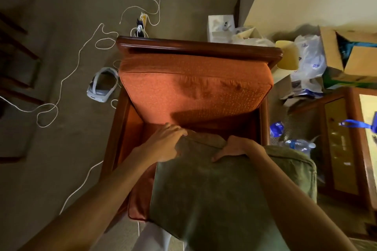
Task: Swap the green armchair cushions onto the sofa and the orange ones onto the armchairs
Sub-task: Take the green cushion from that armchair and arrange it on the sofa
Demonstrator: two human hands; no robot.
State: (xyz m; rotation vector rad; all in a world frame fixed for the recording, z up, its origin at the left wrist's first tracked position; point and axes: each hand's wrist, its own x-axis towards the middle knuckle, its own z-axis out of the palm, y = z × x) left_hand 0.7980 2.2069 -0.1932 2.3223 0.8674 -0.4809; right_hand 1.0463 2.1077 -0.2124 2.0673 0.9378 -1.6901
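Observation:
A wooden-framed armchair [197, 46] stands below me with an orange back cushion [193, 87] leaning in it. An orange seat cushion [140, 193] lies on the seat, mostly covered. Over it I hold a green cushion [214, 195], tilted toward me. My left hand [165, 144] grips its far left corner. On the cushion's far edge, my right hand [234, 150] has its fingers curled over the top.
White cables [81, 51] trail over the carpet at left, beside a white headset [102, 85]. A power strip [140, 26] sits behind the chair. Right of it are plastic bags [308, 63], a cardboard box [350, 57], bottles [295, 144] and a wooden glass-topped table [355, 144].

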